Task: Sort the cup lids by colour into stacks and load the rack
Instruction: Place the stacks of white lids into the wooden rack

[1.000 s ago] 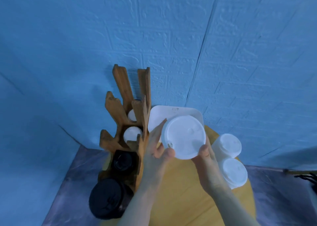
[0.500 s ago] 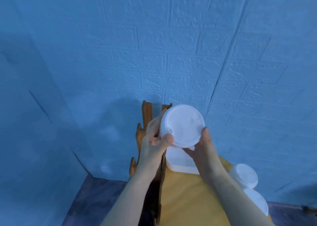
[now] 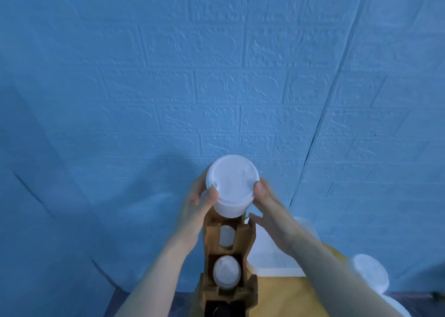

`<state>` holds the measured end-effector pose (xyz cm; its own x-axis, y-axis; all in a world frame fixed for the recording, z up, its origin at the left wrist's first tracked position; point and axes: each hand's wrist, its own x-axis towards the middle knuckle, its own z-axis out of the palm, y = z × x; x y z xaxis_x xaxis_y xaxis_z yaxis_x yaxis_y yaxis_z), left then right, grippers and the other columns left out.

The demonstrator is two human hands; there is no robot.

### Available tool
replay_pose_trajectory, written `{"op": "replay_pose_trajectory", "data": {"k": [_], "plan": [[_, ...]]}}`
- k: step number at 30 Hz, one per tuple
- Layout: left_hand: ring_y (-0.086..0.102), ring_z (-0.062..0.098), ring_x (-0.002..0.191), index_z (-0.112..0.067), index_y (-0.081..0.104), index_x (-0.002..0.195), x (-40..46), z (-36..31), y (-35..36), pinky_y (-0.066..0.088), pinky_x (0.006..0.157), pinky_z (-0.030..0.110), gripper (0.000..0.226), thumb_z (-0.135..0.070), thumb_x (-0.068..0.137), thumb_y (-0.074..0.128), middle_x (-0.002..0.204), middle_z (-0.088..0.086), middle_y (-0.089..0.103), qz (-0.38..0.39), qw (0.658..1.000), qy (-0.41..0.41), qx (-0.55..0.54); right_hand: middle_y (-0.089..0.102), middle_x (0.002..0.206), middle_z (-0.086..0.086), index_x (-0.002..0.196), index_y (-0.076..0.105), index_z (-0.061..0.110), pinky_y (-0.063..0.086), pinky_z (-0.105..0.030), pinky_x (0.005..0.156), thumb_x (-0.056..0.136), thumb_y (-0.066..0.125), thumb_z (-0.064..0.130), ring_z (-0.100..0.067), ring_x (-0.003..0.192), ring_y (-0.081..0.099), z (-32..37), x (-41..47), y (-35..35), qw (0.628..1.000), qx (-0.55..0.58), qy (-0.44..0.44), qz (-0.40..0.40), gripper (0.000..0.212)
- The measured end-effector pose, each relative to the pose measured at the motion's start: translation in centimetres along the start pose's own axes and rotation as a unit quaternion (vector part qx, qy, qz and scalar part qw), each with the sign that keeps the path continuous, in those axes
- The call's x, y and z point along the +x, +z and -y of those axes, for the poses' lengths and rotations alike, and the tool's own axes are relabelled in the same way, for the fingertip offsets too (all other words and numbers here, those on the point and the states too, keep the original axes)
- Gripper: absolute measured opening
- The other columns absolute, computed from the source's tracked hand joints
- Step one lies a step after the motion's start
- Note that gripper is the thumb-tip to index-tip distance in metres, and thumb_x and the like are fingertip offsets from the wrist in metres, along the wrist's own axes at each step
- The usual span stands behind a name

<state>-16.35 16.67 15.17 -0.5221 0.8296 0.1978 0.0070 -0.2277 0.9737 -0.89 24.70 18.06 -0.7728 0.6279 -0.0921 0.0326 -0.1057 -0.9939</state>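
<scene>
Both hands hold the stack of white round plastic cup lids [image 3: 231, 186] over the far end of the tall brown wooden slotted rack [image 3: 228, 263]: my left hand [image 3: 196, 210] wraps its rim at 9 o'clock with the thumb pressed on top, and my right hand [image 3: 269, 204] closes on the rim at 3 o'clock, lower fingers spread loose beneath. The stack sits at 12 o'clock of the rack, its bottom just at the top slot's posts; whether it touches them I cannot tell. To seat it well, I judge I should keep the stack square to the slot, lower it straight between the posts, and ease my thumbs off only once it rests. Two slots toward 6 o'clock already hold white lids [image 3: 226, 272]. More white lid stacks [image 3: 370, 277] wait on the yellow worktop [image 3: 284, 297] at 4 o'clock, beside a white square tray [image 3: 272, 256].
</scene>
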Motion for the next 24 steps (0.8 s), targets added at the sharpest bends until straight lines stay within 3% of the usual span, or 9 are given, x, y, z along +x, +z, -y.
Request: {"op": "replay_pose_trajectory", "data": {"k": [3, 7, 10, 13, 18, 24], "plan": [[0.053, 0.023, 0.132, -0.024, 0.059, 0.133, 1.2, 0.4, -0.9, 0.038, 0.111, 0.060, 0.098, -0.086, 0.058, 0.069, 0.137, 0.002, 0.062, 0.010, 1.000, 0.004, 0.021, 0.065, 0.108, 0.032, 0.121, 0.049, 0.049, 0.041, -0.022, 0.086, 0.057, 0.063, 0.078, 0.012, 0.105, 0.058, -1.2, 1.7, -1.3, 1.000, -0.014, 0.010, -0.010, 0.072], [0.054, 0.024, 0.130, -0.022, 0.059, 0.131, 2.0, 0.5, -1.4, 0.039, 0.109, 0.062, 0.104, -0.087, 0.051, 0.072, 0.136, 0.004, 0.061, 0.033, 0.999, -0.014, 0.039, 0.064, 0.111, 0.028, 0.127, 0.045, 0.041, 0.034, -0.029, 0.097, 0.030, 0.064, 0.093, 0.007, 0.114, 0.054, -1.7, 2.9, -2.4, 0.998, -0.054, 0.009, -0.004, 0.112], [0.055, 0.025, 0.129, -0.017, 0.057, 0.131, 2.0, 1.0, -1.6, 0.040, 0.108, 0.062, 0.109, -0.087, 0.049, 0.073, 0.132, 0.005, 0.063, 0.025, 0.999, -0.008, 0.039, 0.065, 0.108, 0.033, 0.131, 0.044, 0.035, 0.034, -0.028, 0.099, 0.031, 0.065, 0.092, 0.017, 0.106, 0.055, -2.0, 3.4, -3.1, 0.997, -0.076, 0.001, -0.003, 0.117], [0.055, 0.023, 0.129, -0.020, 0.058, 0.130, 1.8, 2.1, -1.8, 0.042, 0.108, 0.059, 0.106, -0.089, 0.050, 0.071, 0.133, 0.005, 0.062, 0.028, 0.998, -0.014, 0.045, 0.065, 0.116, 0.027, 0.133, 0.044, 0.034, 0.037, -0.030, 0.103, 0.037, 0.066, 0.091, 0.009, 0.114, 0.055, -2.9, 3.3, -3.4, 0.998, -0.069, 0.004, 0.011, 0.113], [0.054, 0.020, 0.130, -0.022, 0.057, 0.131, 1.5, 3.5, -2.0, 0.041, 0.110, 0.055, 0.106, -0.093, 0.053, 0.063, 0.136, 0.008, 0.058, 0.021, 0.998, -0.012, 0.065, 0.063, 0.130, 0.007, 0.135, 0.047, 0.039, 0.031, -0.054, 0.113, 0.060, 0.068, 0.082, -0.016, 0.128, 0.053, -4.4, 3.7, -3.1, 0.998, -0.055, 0.006, 0.005, 0.089], [0.057, 0.024, 0.125, -0.024, 0.058, 0.129, 2.2, 4.9, -3.0, 0.045, 0.104, 0.061, 0.097, -0.089, 0.057, 0.067, 0.132, 0.004, 0.061, 0.036, 0.998, -0.027, 0.054, 0.068, 0.121, 0.009, 0.131, 0.050, 0.044, 0.032, -0.047, 0.114, 0.052, 0.067, 0.085, -0.011, 0.122, 0.057, -5.2, 4.4, -3.3, 0.998, -0.047, 0.035, 0.019, 0.091]]}}
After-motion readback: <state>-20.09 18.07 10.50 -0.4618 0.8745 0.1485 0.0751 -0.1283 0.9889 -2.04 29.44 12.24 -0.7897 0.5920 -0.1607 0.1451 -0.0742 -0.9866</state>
